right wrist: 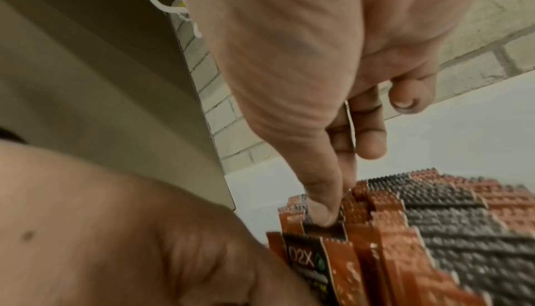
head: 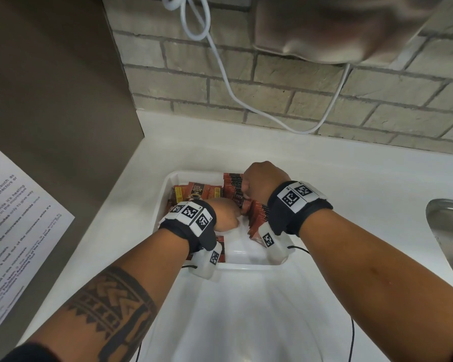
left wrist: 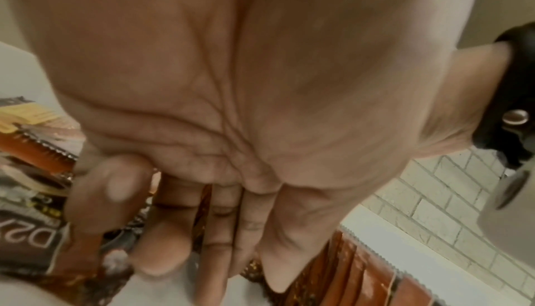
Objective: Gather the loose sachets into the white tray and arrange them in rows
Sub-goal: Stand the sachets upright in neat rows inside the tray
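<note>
Fingers of my right hand (head: 263,180) pinch a sachet (right wrist: 324,231) standing in the row (head: 249,205) along the tray's (head: 249,265) right side. My left hand (head: 224,214) reaches in beside it, fingers (left wrist: 220,231) straight and together, thumb over the loose sachets (head: 196,193) lying flat at the far left.

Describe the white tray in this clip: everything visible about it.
The white tray is a shallow rectangular dish with rounded corners, plastic by its look, lying flat on the white counter near the brick wall. Orange-and-black sachets stand on edge along its right side; others lie loose at its far left. Its near middle floor is bare. Both hands reach into it.
</note>
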`<action>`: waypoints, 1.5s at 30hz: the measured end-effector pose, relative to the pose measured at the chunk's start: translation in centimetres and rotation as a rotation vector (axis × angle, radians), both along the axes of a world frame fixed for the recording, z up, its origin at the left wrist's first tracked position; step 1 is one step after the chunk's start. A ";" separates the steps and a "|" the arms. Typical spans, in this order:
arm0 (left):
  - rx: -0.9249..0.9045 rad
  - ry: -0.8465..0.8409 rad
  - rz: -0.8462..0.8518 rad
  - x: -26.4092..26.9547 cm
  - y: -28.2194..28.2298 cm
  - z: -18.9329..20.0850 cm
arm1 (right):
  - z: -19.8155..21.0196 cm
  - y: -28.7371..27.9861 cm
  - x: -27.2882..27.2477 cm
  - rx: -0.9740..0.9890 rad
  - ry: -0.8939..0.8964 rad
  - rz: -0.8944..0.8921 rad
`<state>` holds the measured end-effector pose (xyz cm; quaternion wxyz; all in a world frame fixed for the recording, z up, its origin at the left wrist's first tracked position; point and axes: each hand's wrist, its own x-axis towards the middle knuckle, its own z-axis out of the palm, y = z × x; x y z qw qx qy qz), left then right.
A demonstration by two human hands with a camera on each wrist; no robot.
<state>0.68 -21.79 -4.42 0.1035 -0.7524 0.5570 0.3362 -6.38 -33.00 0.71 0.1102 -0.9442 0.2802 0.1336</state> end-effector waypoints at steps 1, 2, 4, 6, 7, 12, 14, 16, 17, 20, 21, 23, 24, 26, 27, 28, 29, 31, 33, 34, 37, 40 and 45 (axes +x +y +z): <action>-0.010 0.001 0.002 -0.2 -0.1 0.0 | -0.1 0.1 0.0 -0.008 0.003 0.000; -0.009 -0.003 0.002 -0.4 -0.1 0.1 | -0.1 0.3 -0.1 -0.018 0.001 0.000; -0.007 -0.002 -0.008 -0.7 -0.2 0.2 | -0.2 0.4 0.0 -0.031 -0.007 -0.001; -0.003 0.005 -0.010 -0.7 -0.2 0.2 | -0.1 0.4 0.0 -0.023 -0.012 -0.004; -0.006 0.008 -0.010 -0.7 -0.2 0.0 | -0.2 0.4 0.0 -0.017 -0.014 -0.006; -0.001 0.035 0.027 -0.9 -0.4 0.4 | -0.3 0.0 0.0 0.021 -0.023 -0.016; -0.015 0.041 0.035 -1.1 -0.5 0.8 | -0.1 -0.1 -0.2 0.029 -0.021 -0.016; -0.031 0.027 0.020 -1.3 -0.4 0.9 | 0.0 -0.2 -0.4 0.029 -0.018 -0.009; -0.034 0.019 0.022 -1.3 -0.4 0.9 | 0.0 -0.2 -0.4 0.025 -0.017 -0.012; -0.011 0.030 0.002 -1.3 -0.4 0.9 | 0.0 -0.2 -0.4 0.021 -0.019 -0.017; -0.013 0.033 -0.010 -1.3 -0.3 0.9 | 0.1 -0.2 -0.4 0.026 -0.015 -0.014; -0.010 0.038 -0.019 -1.3 -0.1 1.1 | 0.3 -0.2 -0.4 0.032 -0.011 -0.011; -0.003 0.035 -0.028 -1.4 0.1 1.3 | 0.5 -0.2 -0.5 0.028 -0.013 -0.013; 0.004 0.036 -0.011 -1.3 0.5 1.7 | 1.0 -0.2 -0.7 0.012 -0.014 -0.010; 0.008 0.044 0.018 -1.1 0.8 2.0 | 1.4 -0.1 -0.8 0.010 -0.015 -0.014; 0.001 0.048 0.052 -0.8 1.1 2.4 | 1.9 -0.1 -1.0 0.015 -0.025 -0.024; -0.027 0.050 0.092 -0.4 1.6 3.0 | 2.5 0.1 -1.3 0.024 -0.045 -0.037; -0.106 0.039 0.190 0.6 3.2 4.2 | 4.1 0.8 -2.1 0.038 -0.119 -0.052; -0.184 0.022 0.257 1.4 5.1 5.4 | 5.7 2.3 -3.2 0.078 -0.193 -0.047; -0.204 0.015 0.281 1.8 6.2 5.8 | 6.2 3.4 -3.9 0.120 -0.206 -0.045; -0.231 -0.036 0.336 2.5 8.8 6.2 | 5.2 6.9 -5.5 0.273 -0.130 -0.010; -0.236 -0.020 0.375 3.0 10.0 5.5 | 2.2 9.6 -5.2 0.317 0.034 0.033; -0.316 -0.014 0.442 3.5 11.1 4.2 | -2.0 12.3 -3.1 0.300 0.145 0.020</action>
